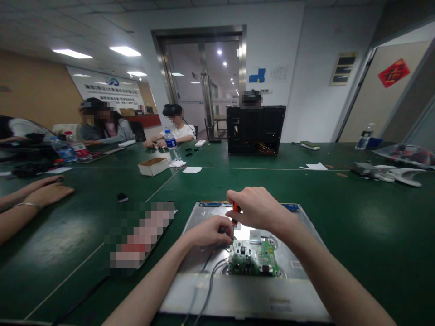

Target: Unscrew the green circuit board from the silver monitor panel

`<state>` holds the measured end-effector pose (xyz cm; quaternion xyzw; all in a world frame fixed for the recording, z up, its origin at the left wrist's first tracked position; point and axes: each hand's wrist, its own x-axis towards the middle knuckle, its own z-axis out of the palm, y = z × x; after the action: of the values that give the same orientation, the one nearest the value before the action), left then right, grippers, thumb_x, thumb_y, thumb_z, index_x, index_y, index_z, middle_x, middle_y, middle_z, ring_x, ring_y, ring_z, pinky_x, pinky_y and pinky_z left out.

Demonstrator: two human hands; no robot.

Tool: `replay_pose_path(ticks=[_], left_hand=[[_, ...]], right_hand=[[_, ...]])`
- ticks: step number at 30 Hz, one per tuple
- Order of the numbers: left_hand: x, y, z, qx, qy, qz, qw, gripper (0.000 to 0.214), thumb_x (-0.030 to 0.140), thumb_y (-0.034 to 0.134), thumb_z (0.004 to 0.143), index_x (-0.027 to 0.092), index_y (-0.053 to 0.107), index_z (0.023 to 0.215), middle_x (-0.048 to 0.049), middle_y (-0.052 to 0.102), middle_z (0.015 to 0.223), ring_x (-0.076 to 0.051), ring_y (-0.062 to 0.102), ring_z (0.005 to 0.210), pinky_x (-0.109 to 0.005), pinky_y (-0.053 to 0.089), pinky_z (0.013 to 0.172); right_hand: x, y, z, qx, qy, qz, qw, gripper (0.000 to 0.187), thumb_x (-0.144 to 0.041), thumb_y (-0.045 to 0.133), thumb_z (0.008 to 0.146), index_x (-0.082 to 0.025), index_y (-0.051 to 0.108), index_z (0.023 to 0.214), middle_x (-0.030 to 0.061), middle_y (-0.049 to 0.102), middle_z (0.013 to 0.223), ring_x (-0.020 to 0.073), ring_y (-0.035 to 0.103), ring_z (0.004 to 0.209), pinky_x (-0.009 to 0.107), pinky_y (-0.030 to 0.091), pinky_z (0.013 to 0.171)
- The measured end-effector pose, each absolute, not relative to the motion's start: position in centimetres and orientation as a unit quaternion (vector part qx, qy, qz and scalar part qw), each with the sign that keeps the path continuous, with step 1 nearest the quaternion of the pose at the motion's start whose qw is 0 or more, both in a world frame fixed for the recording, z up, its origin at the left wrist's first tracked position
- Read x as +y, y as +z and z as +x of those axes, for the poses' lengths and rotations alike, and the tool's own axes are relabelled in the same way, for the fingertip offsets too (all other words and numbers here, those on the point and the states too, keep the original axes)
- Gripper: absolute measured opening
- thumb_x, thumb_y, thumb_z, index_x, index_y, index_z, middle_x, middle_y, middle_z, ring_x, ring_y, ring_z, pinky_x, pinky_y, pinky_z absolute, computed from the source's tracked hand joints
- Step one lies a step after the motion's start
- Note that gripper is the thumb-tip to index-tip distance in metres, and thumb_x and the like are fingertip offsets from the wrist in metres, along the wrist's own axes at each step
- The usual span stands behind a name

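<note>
A flat metal display panel (302, 258) lies on the green table in front of me, with a green circuit board (253, 258) on its middle. My right hand (254, 206) is closed round the handle of a red-and-black screwdriver (235, 213), which points down at the board's upper left corner. Beside the shaft, my left hand (212, 230) has its fingers curled together at that same corner; whether they pinch the shaft or a small part is hidden. Dark cables (210, 280) run from the board's left side toward the panel's near edge.
Left of the panel lies a phone-like device with a blurred screen (146, 237). Another person's hands (47, 194) rest at the far left. Farther back are a small open box (153, 166), a water bottle (171, 140) and a black monitor casing (255, 130). White brackets (387, 172) lie right.
</note>
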<state>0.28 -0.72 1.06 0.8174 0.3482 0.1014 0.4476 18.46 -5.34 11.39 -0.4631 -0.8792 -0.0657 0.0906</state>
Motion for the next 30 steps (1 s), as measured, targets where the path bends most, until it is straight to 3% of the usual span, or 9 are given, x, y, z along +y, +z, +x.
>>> replay_pose_path(ticks=[7, 30], left_hand=[[-0.34, 0.36, 0.12, 0.322, 0.11, 0.819, 0.463, 0.007, 0.015, 0.065, 0.068, 0.014, 0.066, 0.075, 0.001, 0.065, 0.074, -0.014, 0.056, 0.07, -0.023, 0.043, 0.066], [-0.43, 0.7, 0.19, 0.32, 0.108, 0.831, 0.443, 0.005, 0.014, 0.064, 0.07, 0.015, 0.067, 0.073, 0.0018, 0.063, 0.071, -0.013, 0.055, 0.069, -0.021, 0.041, 0.064]], right_hand=[[-5.6, 11.44, 18.46, -0.898, -0.027, -0.427, 0.107, 0.026, -0.027, 0.053, 0.079, -0.021, 0.052, 0.104, 0.0029, 0.068, 0.086, 0.0174, 0.06, 0.07, 0.027, 0.021, 0.049], [-5.42, 11.35, 18.43, -0.882, -0.065, -0.455, 0.108, 0.02, -0.034, 0.055, 0.079, -0.02, 0.056, 0.092, 0.0034, 0.066, 0.075, 0.0173, 0.06, 0.063, 0.027, 0.018, 0.046]])
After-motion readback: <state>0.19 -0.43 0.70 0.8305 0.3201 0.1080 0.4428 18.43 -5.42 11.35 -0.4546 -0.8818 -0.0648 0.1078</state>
